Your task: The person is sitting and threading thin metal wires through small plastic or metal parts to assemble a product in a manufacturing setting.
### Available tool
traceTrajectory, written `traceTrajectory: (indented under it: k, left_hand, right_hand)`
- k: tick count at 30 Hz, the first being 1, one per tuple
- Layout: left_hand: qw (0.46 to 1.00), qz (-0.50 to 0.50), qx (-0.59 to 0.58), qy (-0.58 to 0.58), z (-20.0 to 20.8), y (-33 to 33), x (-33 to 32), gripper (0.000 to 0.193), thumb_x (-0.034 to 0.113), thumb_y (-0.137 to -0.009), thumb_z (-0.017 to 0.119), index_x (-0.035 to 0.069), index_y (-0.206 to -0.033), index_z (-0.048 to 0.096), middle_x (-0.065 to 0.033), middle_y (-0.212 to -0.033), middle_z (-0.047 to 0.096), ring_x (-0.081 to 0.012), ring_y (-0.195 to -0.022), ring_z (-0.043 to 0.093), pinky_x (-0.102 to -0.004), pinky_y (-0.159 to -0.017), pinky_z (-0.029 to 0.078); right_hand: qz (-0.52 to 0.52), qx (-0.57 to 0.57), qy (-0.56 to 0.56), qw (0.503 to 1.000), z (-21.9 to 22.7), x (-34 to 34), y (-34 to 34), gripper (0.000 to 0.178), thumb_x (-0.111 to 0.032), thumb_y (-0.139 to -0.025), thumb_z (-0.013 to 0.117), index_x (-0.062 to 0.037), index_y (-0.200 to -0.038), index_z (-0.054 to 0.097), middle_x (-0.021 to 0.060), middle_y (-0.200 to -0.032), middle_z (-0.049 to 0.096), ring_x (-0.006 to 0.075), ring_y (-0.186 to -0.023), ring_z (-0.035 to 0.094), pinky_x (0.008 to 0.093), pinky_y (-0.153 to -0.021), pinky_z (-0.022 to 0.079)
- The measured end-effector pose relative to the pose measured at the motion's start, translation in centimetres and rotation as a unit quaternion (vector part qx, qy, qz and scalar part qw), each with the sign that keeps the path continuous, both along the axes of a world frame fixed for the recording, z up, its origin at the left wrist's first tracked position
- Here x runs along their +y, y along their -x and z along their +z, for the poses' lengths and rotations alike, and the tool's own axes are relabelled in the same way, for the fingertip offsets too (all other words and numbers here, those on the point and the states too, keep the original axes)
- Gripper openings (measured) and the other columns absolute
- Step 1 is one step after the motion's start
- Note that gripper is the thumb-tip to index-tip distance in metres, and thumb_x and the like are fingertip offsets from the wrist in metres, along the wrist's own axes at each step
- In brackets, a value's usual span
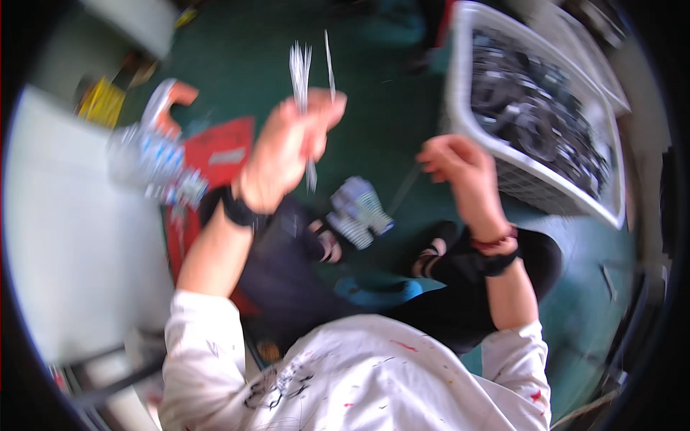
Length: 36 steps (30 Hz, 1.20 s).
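Note:
My left hand (287,144), raised at the upper middle, is closed round a bundle of thin whitish strips (299,79). Their ends fan out above the fist, and the lower ends poke out beneath it. One single strip (329,63) stands apart from the bundle, upright at the thumb and fingertip. To the right, near the white basket, my right hand (463,172) has its fingers pinched together. A thin pale strand (405,191) slants down and left from those fingertips. Motion blur hides the exact kind of the strips and the strand.
A white plastic basket (460,79) full of dark parts stands at the right. Striped gloves (359,212) lie on the green floor between my feet. At the left are a white surface (57,230), clear plastic bottles (144,154), a red panel (223,147) and a yellow object (102,103).

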<state>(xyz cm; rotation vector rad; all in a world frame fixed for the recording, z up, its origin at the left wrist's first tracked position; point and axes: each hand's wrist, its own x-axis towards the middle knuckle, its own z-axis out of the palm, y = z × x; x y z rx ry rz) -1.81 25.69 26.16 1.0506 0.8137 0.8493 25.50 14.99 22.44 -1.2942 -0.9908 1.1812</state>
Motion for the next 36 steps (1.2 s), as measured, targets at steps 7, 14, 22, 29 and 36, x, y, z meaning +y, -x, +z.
traceTrajectory:
  k: [7,14,22,29,36]
  left_hand:
    - [0.957,0.265,-0.033,-0.113,3.3,20.1,3.9,0.032,0.021,-0.100,0.069,0.002,-0.125,0.066,0.0033,-0.086,0.059,0.0001,-0.053,0.033,-0.0196,-0.047,0.027]
    - [0.852,0.468,-0.048,0.232,-24.8,37.7,-4.4,0.030,0.036,-0.090,0.081,0.018,-0.079,0.060,0.0059,-0.063,0.044,-0.0086,-0.046,0.032,-0.0281,-0.045,0.026]
    - [0.701,0.595,-0.040,0.391,-41.4,30.3,-5.1,0.019,0.026,-0.090,0.079,0.018,-0.085,0.063,0.0040,-0.067,0.051,-0.0115,-0.053,0.043,-0.0317,-0.050,0.033]
    - [0.606,0.672,-0.126,0.408,-46.0,31.1,-0.6,0.013,0.026,-0.093,0.075,0.018,-0.093,0.064,0.0037,-0.074,0.059,-0.0118,-0.060,0.046,-0.0328,-0.057,0.033]
    - [0.683,0.585,-0.123,0.419,-46.3,29.3,0.8,0.012,0.028,-0.103,0.062,0.016,-0.102,0.064,-0.0001,-0.077,0.061,-0.0099,-0.049,0.035,-0.0310,-0.046,0.028]
  right_hand:
    - [0.010,-0.027,0.046,0.999,-2.3,0.1,-1.0,0.018,-0.022,-0.102,0.069,-0.0052,-0.106,0.071,0.0016,-0.094,0.071,0.0065,-0.079,0.059,0.0224,-0.070,0.046]
    - [-0.004,-0.028,0.106,0.994,-4.3,2.5,-0.5,0.014,-0.021,-0.102,0.069,-0.0079,-0.106,0.072,-0.0010,-0.091,0.070,0.0047,-0.074,0.059,0.0207,-0.066,0.045]
    - [-0.032,-0.069,0.164,0.984,-4.5,3.9,-1.5,0.013,-0.019,-0.103,0.068,-0.0076,-0.108,0.069,0.0007,-0.095,0.069,0.0054,-0.078,0.060,0.0189,-0.067,0.048]
    - [-0.031,-0.087,0.193,0.977,-6.1,5.4,3.0,0.010,-0.018,-0.102,0.068,-0.0083,-0.101,0.068,0.0016,-0.093,0.070,0.0050,-0.074,0.060,0.0184,-0.064,0.047]
    - [-0.031,-0.086,0.195,0.977,-6.6,5.7,2.7,0.009,-0.017,-0.102,0.068,-0.0078,-0.100,0.068,0.0019,-0.092,0.069,0.0053,-0.073,0.059,0.0187,-0.064,0.047]
